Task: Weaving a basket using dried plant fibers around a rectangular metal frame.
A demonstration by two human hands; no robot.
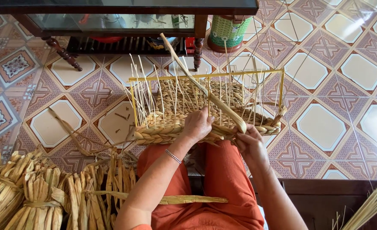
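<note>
A half-woven straw basket [163,127] on a yellow wire frame [205,76] rests against my knees, with several thin upright stakes rising from its wall. My left hand [197,124] presses on the woven near rim, fingers curled over it. My right hand [249,142] grips a long flat dried strand [205,91] that slants up and away over the basket. I wear orange trousers [222,183], and a loose strand [188,199] lies across my lap.
Bundles of dried straw [35,191] are heaped on the tiled floor at my left. A dark wooden glass-topped table [111,21] stands behind the basket, a green woven container [229,32] next to it. More thin stalks [367,208] lie at lower right.
</note>
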